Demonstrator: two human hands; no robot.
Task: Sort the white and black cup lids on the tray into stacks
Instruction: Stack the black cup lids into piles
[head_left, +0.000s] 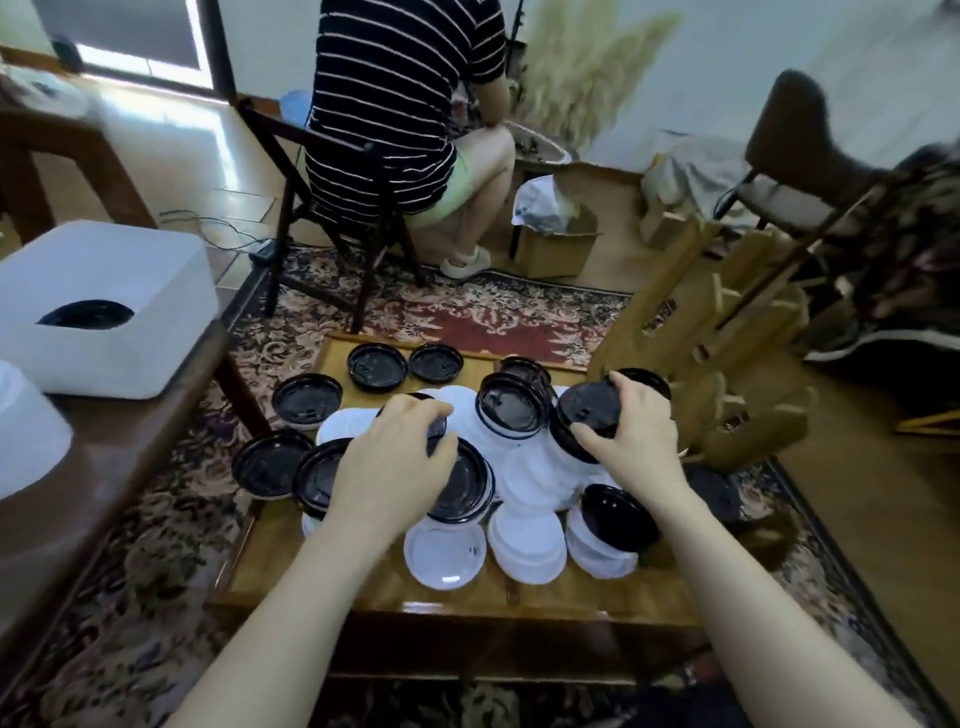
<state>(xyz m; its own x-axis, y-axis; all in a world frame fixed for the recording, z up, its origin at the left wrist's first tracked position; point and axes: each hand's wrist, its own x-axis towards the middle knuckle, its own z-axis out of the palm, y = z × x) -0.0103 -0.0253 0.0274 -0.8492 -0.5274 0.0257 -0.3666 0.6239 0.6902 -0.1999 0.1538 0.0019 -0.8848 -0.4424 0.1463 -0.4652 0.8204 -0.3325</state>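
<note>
Only unmarked lids, hands gripping

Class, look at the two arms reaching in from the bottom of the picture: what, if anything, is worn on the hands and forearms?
Nothing shows: the left hand and right hand are bare, without gloves, rings, watch or bracelet visible. Both forearms are uncovered to the picture's edge; no sleeve appears.
</note>
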